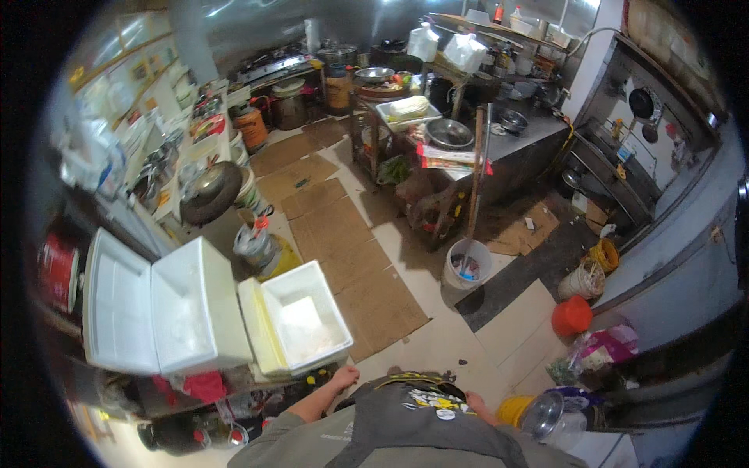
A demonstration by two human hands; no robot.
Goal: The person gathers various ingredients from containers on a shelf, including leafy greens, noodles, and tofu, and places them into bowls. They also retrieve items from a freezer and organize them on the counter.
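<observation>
My left hand (346, 376) hangs beside the dark apron (404, 409), its fingers curled, just below the near corner of a white foam box (310, 316); whether it grips anything cannot be told. My right hand (477, 403) rests at the right edge of the apron, its fingers partly hidden there. Left of the foam box stands a larger white chest (210, 310) with its lid (117, 304) raised. A yellow-rimmed container (512, 410) and a clear plastic bowl (541, 411) are to the right of my right hand.
Flattened cardboard (351, 257) covers the floor ahead. A white bucket (468, 266) with long poles stands beside the steel worktable (521, 137), which holds a steel bowl (449, 133). A wok (210, 193) sits on the left counter. A red bucket (571, 316) stands along the right wall.
</observation>
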